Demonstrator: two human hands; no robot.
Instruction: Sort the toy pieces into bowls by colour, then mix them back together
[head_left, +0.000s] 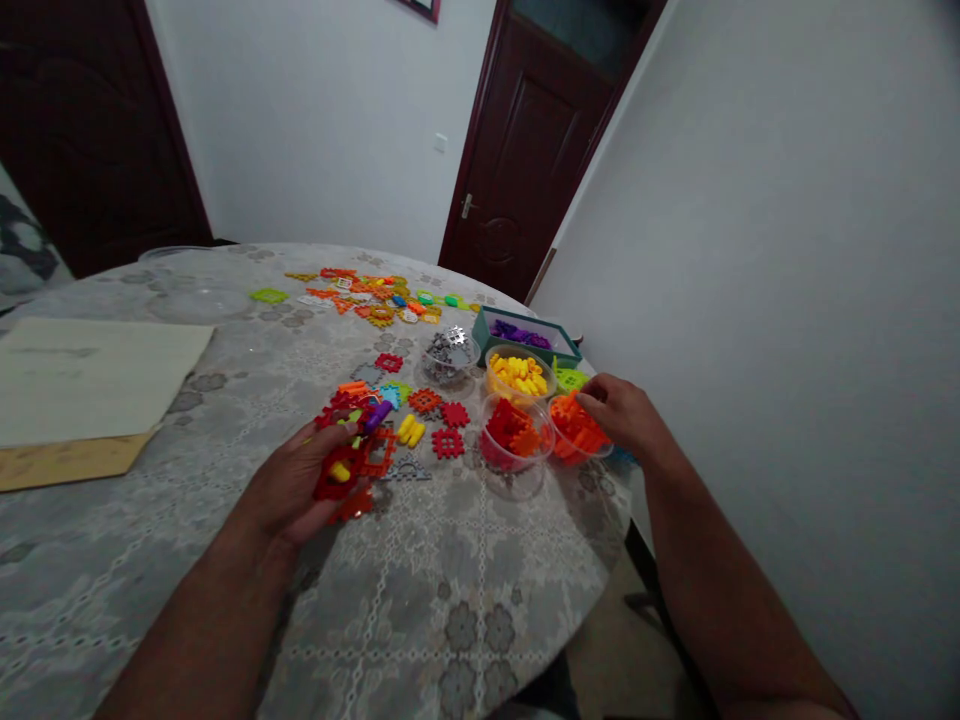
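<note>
Gripping coloured pieces (pixel 328 485) in left hand (pixel 289 480), probably steadying them; resting right hand (pixel 622 405) at orange pieces (pixel 574 425) in tub (pixel 604 453), unclear whether pinching any.

Four tubs (pixel 499 463) from mid-view toward four o'clock; one box (pixel 482 326) at two; three loose red pieces (pixel 448 443) between seven and nine; two doors (pixel 551 135), at ten and one; one sheet (pixel 97 375) at nine.
</note>
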